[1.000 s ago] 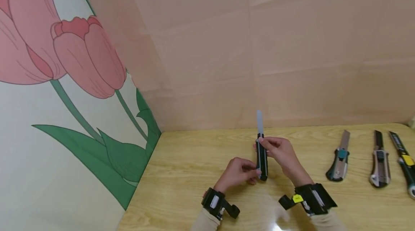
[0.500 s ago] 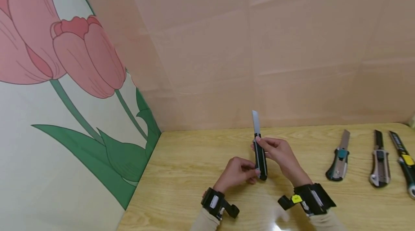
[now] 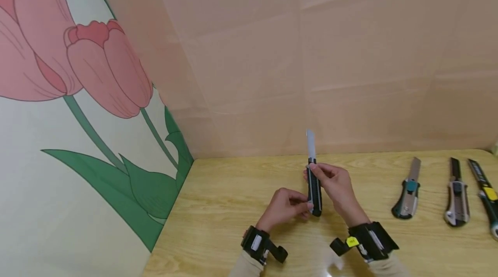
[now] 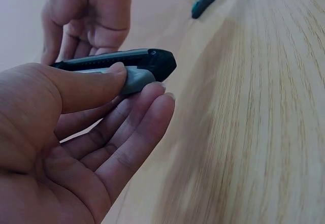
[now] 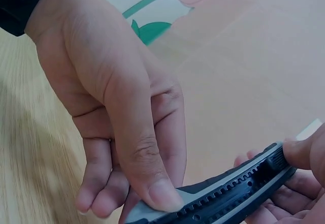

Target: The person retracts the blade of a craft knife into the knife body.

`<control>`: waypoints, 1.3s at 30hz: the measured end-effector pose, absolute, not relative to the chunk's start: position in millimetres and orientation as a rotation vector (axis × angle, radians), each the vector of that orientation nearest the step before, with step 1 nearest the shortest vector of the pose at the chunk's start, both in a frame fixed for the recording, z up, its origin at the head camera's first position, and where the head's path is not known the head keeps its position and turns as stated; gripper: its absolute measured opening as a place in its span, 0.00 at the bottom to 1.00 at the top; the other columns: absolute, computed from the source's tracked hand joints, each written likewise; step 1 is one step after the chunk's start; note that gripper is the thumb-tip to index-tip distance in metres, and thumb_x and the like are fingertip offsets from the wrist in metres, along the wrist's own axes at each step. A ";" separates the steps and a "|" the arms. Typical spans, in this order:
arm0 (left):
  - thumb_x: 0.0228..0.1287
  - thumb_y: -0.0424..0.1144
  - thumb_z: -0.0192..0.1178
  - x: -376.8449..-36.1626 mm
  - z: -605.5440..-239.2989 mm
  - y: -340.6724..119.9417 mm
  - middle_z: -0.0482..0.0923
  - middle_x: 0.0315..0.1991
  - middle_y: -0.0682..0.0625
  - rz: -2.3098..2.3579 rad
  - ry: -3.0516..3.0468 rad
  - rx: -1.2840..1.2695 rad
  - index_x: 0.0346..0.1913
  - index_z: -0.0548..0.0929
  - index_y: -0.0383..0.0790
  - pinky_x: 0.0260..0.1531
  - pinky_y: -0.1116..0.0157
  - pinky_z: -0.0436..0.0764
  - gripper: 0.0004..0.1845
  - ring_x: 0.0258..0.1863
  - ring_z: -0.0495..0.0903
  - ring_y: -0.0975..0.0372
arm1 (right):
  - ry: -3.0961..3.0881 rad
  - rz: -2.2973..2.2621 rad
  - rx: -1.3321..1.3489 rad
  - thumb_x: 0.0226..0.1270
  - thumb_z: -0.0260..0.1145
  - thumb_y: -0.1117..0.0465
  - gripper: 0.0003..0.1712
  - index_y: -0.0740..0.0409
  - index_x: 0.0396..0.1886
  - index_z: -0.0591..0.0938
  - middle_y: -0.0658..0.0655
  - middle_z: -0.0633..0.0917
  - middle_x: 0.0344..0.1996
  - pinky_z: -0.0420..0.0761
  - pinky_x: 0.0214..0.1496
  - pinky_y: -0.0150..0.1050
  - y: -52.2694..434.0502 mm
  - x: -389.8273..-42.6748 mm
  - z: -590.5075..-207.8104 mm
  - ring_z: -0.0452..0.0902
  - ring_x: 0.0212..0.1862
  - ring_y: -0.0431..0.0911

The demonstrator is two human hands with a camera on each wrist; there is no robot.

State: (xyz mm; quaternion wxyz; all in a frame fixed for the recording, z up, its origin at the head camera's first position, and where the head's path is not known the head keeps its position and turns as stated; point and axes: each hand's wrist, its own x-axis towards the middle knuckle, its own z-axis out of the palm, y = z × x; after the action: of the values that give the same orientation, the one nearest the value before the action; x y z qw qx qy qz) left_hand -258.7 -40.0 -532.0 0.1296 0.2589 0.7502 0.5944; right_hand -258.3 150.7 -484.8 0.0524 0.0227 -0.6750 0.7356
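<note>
A black and grey utility knife (image 3: 314, 192) is held upright over the wooden table, its long pale blade (image 3: 311, 145) extended and pointing away. My left hand (image 3: 285, 205) pinches the butt end between thumb and fingers. In the left wrist view, the left thumb (image 4: 96, 89) lies along the grey end piece. Near the blade end, my right hand (image 3: 337, 186) grips the upper handle, thumb on its face. The right wrist view shows a toothed slider track along the handle (image 5: 223, 196), with the right thumb (image 5: 303, 153) beside the blade's base.
To the right on the table (image 3: 218, 234) lie a cutter with a teal slider (image 3: 406, 199), a grey and black cutter (image 3: 457, 201), and a black and yellow cutter (image 3: 488, 195) cut by the frame edge. Behind stand a tan sheet (image 3: 311, 61) and a tulip-patterned panel (image 3: 27, 190).
The blade tip swung slightly left, then back right. The knife has turned a little, showing more of its toothed track. My right wrist has shifted slightly left; both hands keep their hold.
</note>
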 end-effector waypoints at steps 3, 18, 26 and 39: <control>0.68 0.35 0.69 -259.2 -532.4 -40.5 0.89 0.29 0.43 1.737 2.173 0.745 0.44 0.91 0.35 0.27 0.59 0.91 0.07 0.26 0.90 0.56 | -2.027 2.257 0.102 0.78 0.63 0.49 0.31 0.75 0.61 0.79 0.64 0.89 0.46 0.87 0.51 0.33 149.3 -259.0 -485.6 0.89 0.46 0.48; 0.67 0.35 0.70 -258.7 -533.0 -42.3 0.89 0.28 0.48 1.726 2.231 0.732 0.44 0.91 0.38 0.26 0.59 0.90 0.06 0.25 0.90 0.56 | -2.033 2.488 0.122 0.80 0.55 0.40 0.40 0.76 0.64 0.73 0.59 0.85 0.49 0.87 0.56 0.39 143.7 -262.5 -488.9 0.86 0.47 0.44; 0.68 0.38 0.70 -261.0 -536.2 -40.6 0.89 0.28 0.51 1.696 2.250 0.751 0.45 0.91 0.40 0.25 0.61 0.90 0.07 0.24 0.89 0.58 | -2.094 2.402 0.144 0.85 0.46 0.42 0.37 0.76 0.64 0.70 0.61 0.79 0.47 0.85 0.52 0.36 145.4 -259.0 -486.5 0.80 0.46 0.46; 0.67 0.37 0.71 -260.7 -541.1 -38.1 0.89 0.27 0.50 1.699 2.217 0.792 0.44 0.92 0.38 0.25 0.61 0.90 0.07 0.22 0.88 0.60 | -2.082 2.476 0.069 0.82 0.48 0.37 0.38 0.72 0.59 0.74 0.55 0.81 0.42 0.86 0.47 0.39 141.5 -260.0 -488.6 0.79 0.42 0.45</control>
State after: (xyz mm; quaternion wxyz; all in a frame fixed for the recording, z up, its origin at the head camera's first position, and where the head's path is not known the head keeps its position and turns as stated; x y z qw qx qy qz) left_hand -260.7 -38.1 -541.1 0.1189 0.2707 0.7583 0.5810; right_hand -260.0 141.5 -488.6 -0.0471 0.0214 -0.6426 0.7644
